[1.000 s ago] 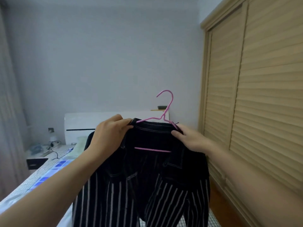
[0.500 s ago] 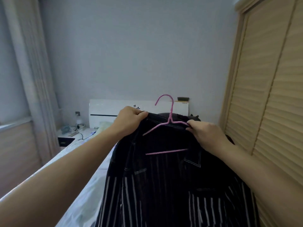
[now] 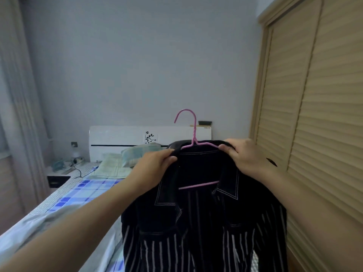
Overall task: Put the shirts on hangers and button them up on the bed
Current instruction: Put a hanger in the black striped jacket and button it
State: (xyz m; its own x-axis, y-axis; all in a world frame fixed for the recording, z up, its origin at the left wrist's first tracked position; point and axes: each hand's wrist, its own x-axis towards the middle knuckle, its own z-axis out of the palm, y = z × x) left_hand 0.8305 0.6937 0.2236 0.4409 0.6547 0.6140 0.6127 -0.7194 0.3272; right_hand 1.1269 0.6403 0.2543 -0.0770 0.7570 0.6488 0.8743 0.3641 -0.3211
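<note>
Curtain (image 3: 17,107): hangs along the left side of the room. Nightstand (image 3: 59,174): beside the bed's head-end left corner, carrying a cable and small items too blurred to name. Bed (image 3: 78,193): blue-checked sheet, pale pillows (image 3: 137,154) at the head end against a white headboard (image 3: 121,138); crumpled white bedding (image 3: 29,228) along its near left edge.

Left hand (image 3: 155,167): fingers curled, pinching the left side of the collar of the shirt (image 3: 196,222). Shirt: dark with pale stripes, held upright in the air above the bed's right side, front open, hiding the bed behind it. Hanger (image 3: 193,138): pink, inside the shirt's shoulders, hook upright above the collar, lower bar visible in the open neck. Right hand (image 3: 245,156): fingers curled, gripping the collar's right side and the hanger's shoulder.

Wardrobe (image 3: 314,114): slatted wooden doors, just right of the shirt.
</note>
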